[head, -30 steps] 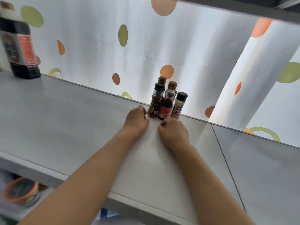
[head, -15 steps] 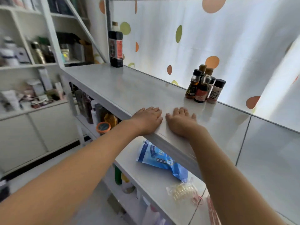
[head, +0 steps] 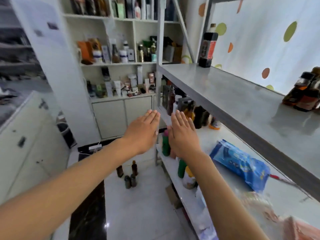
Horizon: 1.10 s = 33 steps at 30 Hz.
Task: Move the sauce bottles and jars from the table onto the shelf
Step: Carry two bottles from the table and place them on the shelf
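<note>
Both hands (head: 161, 134) lifted off shelf (head: 225, 94) edge, flat, empty, side by side over aisle floor.

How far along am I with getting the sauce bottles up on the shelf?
Done: a cluster of small bottles stands at the back of the shelf, along with a tall dark bottle. In hand: nothing; the left hand and right hand are flat and empty. Left: four small bottles stand on the white surface below.

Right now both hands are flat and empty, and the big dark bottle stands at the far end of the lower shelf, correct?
Not quite: the head view shows the big dark bottle on the upper shelf. The left hand and right hand are flat and empty.
</note>
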### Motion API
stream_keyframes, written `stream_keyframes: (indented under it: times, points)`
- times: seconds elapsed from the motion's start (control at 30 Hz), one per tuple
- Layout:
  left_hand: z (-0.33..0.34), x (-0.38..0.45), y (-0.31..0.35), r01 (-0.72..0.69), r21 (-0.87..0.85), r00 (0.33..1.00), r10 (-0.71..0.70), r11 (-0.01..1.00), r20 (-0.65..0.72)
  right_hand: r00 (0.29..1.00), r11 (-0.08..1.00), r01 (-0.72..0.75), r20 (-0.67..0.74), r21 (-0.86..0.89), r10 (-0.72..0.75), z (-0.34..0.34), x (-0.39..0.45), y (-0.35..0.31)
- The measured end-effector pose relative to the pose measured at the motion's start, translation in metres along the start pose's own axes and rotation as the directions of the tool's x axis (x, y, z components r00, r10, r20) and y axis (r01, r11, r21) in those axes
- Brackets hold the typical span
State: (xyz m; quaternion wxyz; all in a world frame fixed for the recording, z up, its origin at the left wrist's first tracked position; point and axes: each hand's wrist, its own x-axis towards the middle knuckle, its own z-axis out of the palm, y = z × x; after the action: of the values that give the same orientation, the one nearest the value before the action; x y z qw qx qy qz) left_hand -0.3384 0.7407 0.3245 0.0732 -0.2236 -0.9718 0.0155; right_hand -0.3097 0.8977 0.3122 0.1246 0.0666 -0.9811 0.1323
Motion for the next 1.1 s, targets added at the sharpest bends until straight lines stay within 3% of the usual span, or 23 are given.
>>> stream_keyframes:
  times: [0.1, 0.27, 0.57, 0.9, 1.1]
  points:
    - [0.003, -0.062, -0.06, 0.126, -0.007, 0.992, -0.126, 0.992, -0.02, 0.993, 0.994, 0.107, 0.038, 0.015, -0.108, 0.028, -0.008, -0.066]
    - [0.012, -0.201, -0.151, 0.35, -0.185, 0.935, -0.353, 0.918, 0.015, 0.939, 0.941, 0.324, 0.086, 0.096, -0.332, 0.071, -0.033, -0.207]
    - [0.041, -0.454, -0.272, 0.654, -0.299, 0.724, -0.689, 0.695, -0.019, 0.734, 0.759, 0.583, 0.213, 0.289, -0.645, 0.166, -0.121, -0.458]
    - [0.101, -0.622, -0.328, 0.831, -0.467, 0.387, -0.917, 0.303, 0.094, 0.56, 0.688, 0.515, 0.408, 0.512, -0.722, 0.255, -0.213, -0.592]
    - [0.134, -0.645, -0.344, 0.799, -0.595, 0.226, -0.96, 0.086, 0.166, 0.55, 0.746, 0.349, 0.52, 0.567, -0.653, 0.296, -0.215, -0.623]
